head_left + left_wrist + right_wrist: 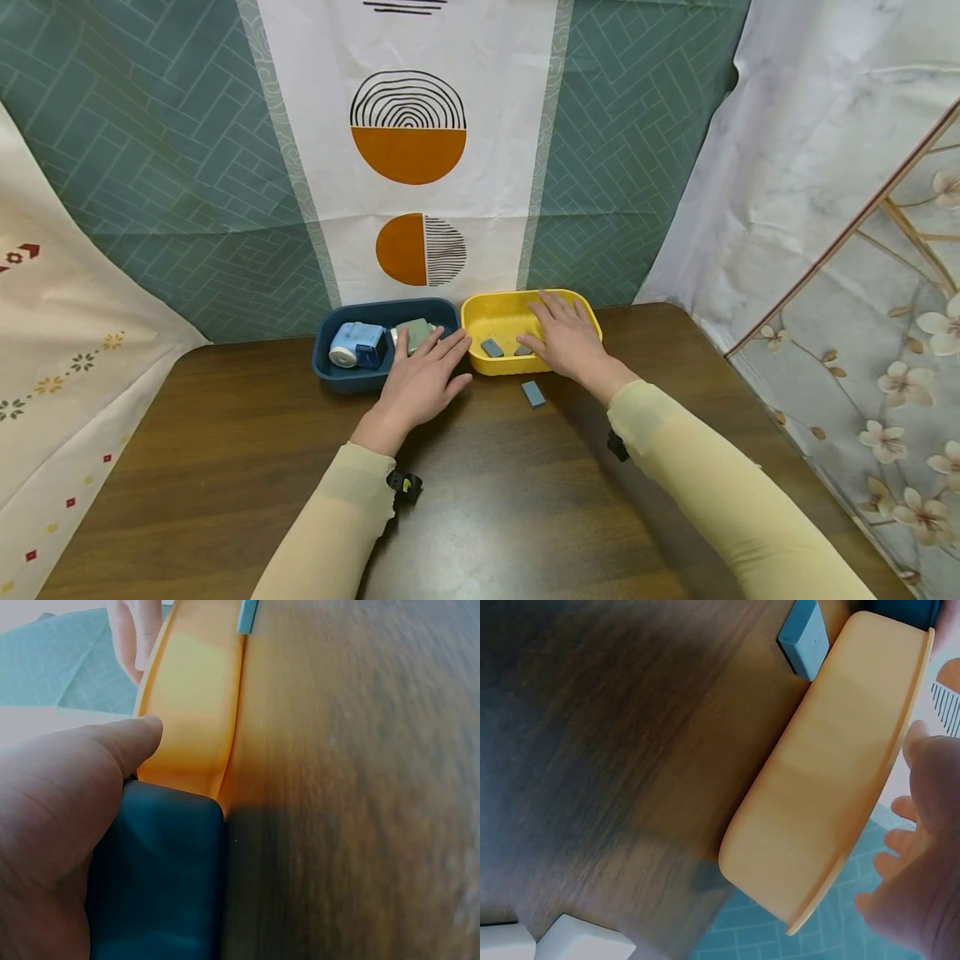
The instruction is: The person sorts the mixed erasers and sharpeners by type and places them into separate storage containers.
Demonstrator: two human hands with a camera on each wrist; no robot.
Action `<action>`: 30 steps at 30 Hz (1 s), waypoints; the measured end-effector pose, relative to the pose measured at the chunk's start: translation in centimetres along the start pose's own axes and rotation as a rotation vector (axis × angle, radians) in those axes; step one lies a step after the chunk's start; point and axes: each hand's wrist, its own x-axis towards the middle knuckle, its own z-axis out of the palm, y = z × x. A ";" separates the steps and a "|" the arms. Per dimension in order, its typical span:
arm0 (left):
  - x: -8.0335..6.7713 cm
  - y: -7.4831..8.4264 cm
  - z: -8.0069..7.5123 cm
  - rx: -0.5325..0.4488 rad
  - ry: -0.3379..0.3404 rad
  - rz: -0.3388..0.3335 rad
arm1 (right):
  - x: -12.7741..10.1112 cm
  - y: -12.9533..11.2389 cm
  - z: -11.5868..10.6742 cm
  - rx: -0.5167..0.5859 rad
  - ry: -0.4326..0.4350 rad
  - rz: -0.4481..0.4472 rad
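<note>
- The left hand (pixel 417 382) lies flat, fingers straight, over the front right corner of a dark blue tray (pixel 352 379), fingertips toward a pale green block (pixel 415 333) inside.
- The right hand (pixel 567 337) rests open, fingers spread, inside a yellow tray (pixel 480 310) just beside the blue one.
- One grey-blue block (pixel 492 347) lies in the yellow tray; another (pixel 533 393) sits on the brown table (pixel 225 450) just in front.
- A light blue gadget (pixel 357 344) sits in the blue tray.

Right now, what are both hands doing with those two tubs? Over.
Left hand open, resting on blue tub. Right hand open, flat over yellow tub. One blue-grey block loose on table, in front of it.
</note>
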 end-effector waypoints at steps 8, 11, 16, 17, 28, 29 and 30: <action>0.1 0.0 -0.1 -0.013 -0.004 0.005 | -1.0 0.0 -0.1 -0.036 0.037 -0.037; 0.0 0.0 -0.2 -0.006 0.000 0.005 | -1.5 -0.2 -0.2 -0.048 0.037 -0.043; 0.0 0.0 -0.2 0.001 0.000 0.003 | -2.3 -0.6 -0.5 -0.047 0.045 -0.060; 0.0 0.0 -0.2 -0.002 0.001 0.004 | -2.4 -0.7 -0.5 -0.050 0.050 -0.065; 0.0 0.0 -0.2 -0.013 -0.001 0.001 | -4.2 -1.2 -0.5 -0.080 0.105 -0.120; 0.0 0.0 -0.2 -0.013 -0.001 0.001 | -4.4 -1.2 -0.5 -0.082 0.110 -0.125; 0.0 0.0 -0.2 -0.014 0.000 0.002 | -4.6 -1.2 -0.5 -0.084 0.114 -0.129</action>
